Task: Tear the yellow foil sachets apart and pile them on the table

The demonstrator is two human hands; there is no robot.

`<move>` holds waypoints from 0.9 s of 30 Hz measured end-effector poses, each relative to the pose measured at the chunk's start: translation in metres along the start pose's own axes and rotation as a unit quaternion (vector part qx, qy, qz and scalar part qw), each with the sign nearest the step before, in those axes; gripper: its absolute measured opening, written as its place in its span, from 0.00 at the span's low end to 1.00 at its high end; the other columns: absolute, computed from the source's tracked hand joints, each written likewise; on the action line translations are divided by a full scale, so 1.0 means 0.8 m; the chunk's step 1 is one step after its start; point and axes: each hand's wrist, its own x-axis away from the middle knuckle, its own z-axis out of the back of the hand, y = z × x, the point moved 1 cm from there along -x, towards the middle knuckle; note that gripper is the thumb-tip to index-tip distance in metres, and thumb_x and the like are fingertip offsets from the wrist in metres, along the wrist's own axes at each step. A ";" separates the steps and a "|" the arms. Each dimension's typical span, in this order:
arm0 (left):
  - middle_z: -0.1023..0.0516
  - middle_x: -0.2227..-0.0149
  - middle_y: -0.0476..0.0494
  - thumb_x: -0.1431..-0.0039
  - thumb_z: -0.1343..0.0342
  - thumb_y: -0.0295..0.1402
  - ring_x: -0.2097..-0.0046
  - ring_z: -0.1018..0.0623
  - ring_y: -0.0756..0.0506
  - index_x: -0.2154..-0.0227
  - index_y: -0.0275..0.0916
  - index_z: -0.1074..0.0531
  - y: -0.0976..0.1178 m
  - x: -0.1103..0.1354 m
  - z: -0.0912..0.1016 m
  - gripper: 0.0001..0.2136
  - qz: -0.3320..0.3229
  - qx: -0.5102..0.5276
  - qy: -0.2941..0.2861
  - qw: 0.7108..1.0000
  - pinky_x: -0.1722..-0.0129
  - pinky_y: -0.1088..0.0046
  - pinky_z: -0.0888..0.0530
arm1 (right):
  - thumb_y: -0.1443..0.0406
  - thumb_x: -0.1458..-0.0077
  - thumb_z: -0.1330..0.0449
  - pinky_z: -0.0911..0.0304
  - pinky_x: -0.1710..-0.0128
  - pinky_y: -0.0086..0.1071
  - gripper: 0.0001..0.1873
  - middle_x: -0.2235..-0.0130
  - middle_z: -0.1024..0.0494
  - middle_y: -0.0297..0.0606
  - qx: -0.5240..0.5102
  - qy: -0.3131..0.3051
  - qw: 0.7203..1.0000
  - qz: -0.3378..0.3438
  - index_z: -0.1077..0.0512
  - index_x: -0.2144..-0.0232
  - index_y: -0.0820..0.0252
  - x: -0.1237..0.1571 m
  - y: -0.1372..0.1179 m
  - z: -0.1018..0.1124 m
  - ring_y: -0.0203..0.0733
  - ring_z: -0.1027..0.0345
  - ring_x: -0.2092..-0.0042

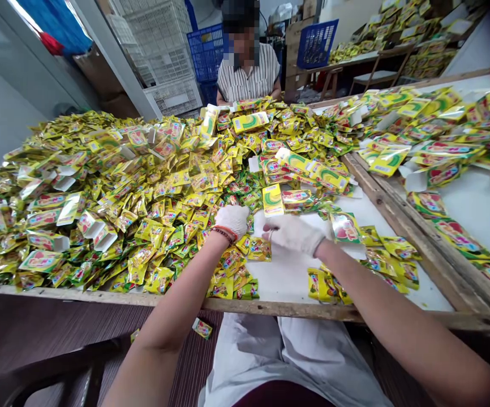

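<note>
My left hand [231, 220], in a white knit glove with a beaded bracelet at the wrist, reaches into the edge of a heap of small yellow and green sachets [194, 181]. Its fingers are curled down, and what they grip is hidden. My right hand [293, 233], also gloved, hovers over the bare white tabletop with its fingers pointing left; I see nothing between them. Just beyond it stands a yellow box [273, 199] with a green banana-shaped print. A single sachet [259, 249] lies between the hands, near the table's front.
Printed cartons [313, 169] lie across the heap. A wooden divider [402, 226] separates more flattened boxes [457, 232] on the right. A co-worker [249, 73] sits opposite. Behind are white crates [160, 51] and a blue basket [317, 44]. A wooden edge [270, 308] runs along the front.
</note>
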 end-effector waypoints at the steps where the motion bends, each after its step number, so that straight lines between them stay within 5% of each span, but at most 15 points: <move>1: 0.21 0.66 0.34 0.56 0.41 0.28 0.58 0.22 0.34 0.69 0.38 0.25 0.002 -0.002 -0.003 0.08 0.001 -0.001 -0.001 1.000 0.55 0.59 0.30 | 0.64 0.64 0.29 0.45 0.71 0.31 0.12 0.74 0.29 0.37 0.040 0.000 0.999 0.005 0.28 0.76 0.59 0.001 0.001 -0.016 0.39 0.37 0.72; 5: 0.22 0.66 0.38 0.53 0.41 0.31 0.58 0.23 0.36 0.68 0.40 0.27 -0.004 0.001 -0.007 0.07 -0.004 0.018 0.027 0.999 0.57 0.61 0.29 | 0.68 0.67 0.27 0.49 0.73 0.33 0.16 0.74 0.32 0.38 0.154 0.014 0.988 0.001 0.33 0.79 0.59 0.007 0.001 -0.036 0.39 0.39 0.73; 8: 0.27 0.73 0.47 0.47 0.44 0.36 0.66 0.25 0.45 0.73 0.39 0.30 -0.014 0.008 -0.006 0.06 0.014 0.192 0.087 0.977 0.64 0.70 0.29 | 0.69 0.66 0.28 0.50 0.75 0.32 0.18 0.79 0.35 0.33 0.146 0.006 0.989 -0.009 0.37 0.80 0.57 0.006 0.000 -0.022 0.36 0.43 0.76; 13: 0.34 0.77 0.54 0.52 0.40 0.37 0.75 0.31 0.53 0.73 0.38 0.34 -0.007 0.012 -0.010 0.10 0.082 0.574 0.076 0.811 0.75 0.76 0.28 | 0.63 0.55 0.34 0.43 0.78 0.29 0.10 0.75 0.29 0.31 -0.031 0.015 0.999 -0.013 0.33 0.72 0.57 -0.002 0.001 0.009 0.34 0.38 0.78; 22: 0.29 0.75 0.54 0.62 0.31 0.34 0.73 0.24 0.51 0.71 0.38 0.39 0.038 0.022 -0.015 0.20 0.093 0.793 -0.009 0.602 0.67 0.67 0.21 | 0.58 0.49 0.38 0.41 0.80 0.26 0.10 0.80 0.26 0.32 -0.050 0.114 0.991 -0.045 0.30 0.71 0.59 -0.008 0.008 0.025 0.34 0.34 0.79; 24: 0.28 0.74 0.52 0.59 0.32 0.37 0.71 0.23 0.50 0.71 0.38 0.39 0.040 0.022 -0.017 0.20 0.076 0.807 -0.018 0.586 0.66 0.65 0.21 | 0.58 0.49 0.38 0.41 0.80 0.26 0.10 0.82 0.28 0.32 -0.066 0.125 0.988 -0.060 0.30 0.71 0.59 -0.007 0.004 0.023 0.35 0.34 0.79; 27: 0.29 0.74 0.53 0.60 0.30 0.38 0.71 0.24 0.51 0.72 0.38 0.38 0.042 0.022 -0.022 0.20 0.069 0.775 0.020 0.627 0.64 0.66 0.21 | 0.59 0.51 0.37 0.40 0.80 0.27 0.11 0.78 0.26 0.33 -0.071 0.146 0.985 -0.062 0.29 0.67 0.60 -0.007 -0.002 0.020 0.35 0.34 0.79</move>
